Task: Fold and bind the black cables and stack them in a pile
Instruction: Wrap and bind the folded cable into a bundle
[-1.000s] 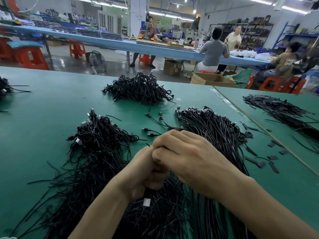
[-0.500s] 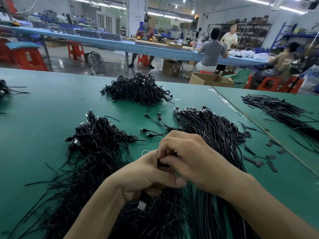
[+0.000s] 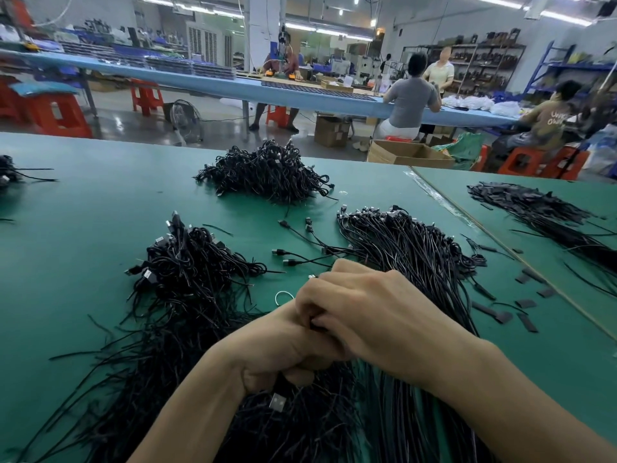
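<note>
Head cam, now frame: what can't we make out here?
1. Head view: cable in grip, covered by left hand and right hand; only its plug shows. Bound or not: cannot tell.
2. Loose cables: near ends hidden by forearms, cut by bottom edge.
3. Edge pile: cut off at left edge.
4. White loop: too small to identify.

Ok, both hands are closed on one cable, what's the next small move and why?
Probably finish the wrap with the right hand while the left hand holds the cable: both grip it together, its plug hangs below the left hand, and no bind shows yet. Stacking comes after.
</note>
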A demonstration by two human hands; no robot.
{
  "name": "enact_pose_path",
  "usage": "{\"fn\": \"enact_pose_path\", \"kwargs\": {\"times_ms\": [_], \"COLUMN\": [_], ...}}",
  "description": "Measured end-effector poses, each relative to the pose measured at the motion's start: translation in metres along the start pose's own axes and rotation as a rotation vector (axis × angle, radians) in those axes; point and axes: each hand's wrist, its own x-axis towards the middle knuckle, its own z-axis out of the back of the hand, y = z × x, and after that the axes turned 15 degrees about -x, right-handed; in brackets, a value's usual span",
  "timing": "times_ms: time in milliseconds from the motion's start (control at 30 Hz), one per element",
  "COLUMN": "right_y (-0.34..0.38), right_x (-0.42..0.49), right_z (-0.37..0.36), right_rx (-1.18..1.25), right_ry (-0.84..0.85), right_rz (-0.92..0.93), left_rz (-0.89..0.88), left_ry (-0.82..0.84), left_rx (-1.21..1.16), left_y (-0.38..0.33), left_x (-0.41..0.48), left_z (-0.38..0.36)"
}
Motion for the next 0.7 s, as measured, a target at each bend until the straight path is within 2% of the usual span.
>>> {"fn": "enact_pose_path", "kwargs": {"times_ms": [100,200,333,433,500,567,700], "right_y": [-0.001,-0.007,-0.005,0.003,0.006,0.006,0.006], "right_x": [0.001,0.000,-0.003,0.000,0.004,0.007,0.006], "right_z": [-0.004,-0.008,-0.020,-0.027,-0.026,-0.023,-0.022], "right_rx": [-0.055,0.061,0.276,0.477,0.720,0.995,1.390], "right_ry": [-0.004,-0.085,-0.328,-0.508,-0.572,-0.584,-0.521], "right_rz": [0.004,-0.061,-0.355,-0.583,-0.671,-0.721,-0.770], "left_rz": [-0.019,-0.080,-0.202,-0.352,-0.458,-0.560,-0.678], "left_ry": [-0.029,0.005,0.085,0.030,-0.046,-0.157,-0.511], "left_rx": [-0.069,-0.237,-0.509,-0.607,-0.503,-0.266,0.171], "left_y": [0.000,-0.003,-0.009,-0.005,-0.001,0.000,0.002], "left_x": [0.000,0.001,0.002,0.006,0.009,0.010,0.011], "left_z": [0.000,-0.001,-0.003,-0.006,-0.005,-0.003,0.008]}}
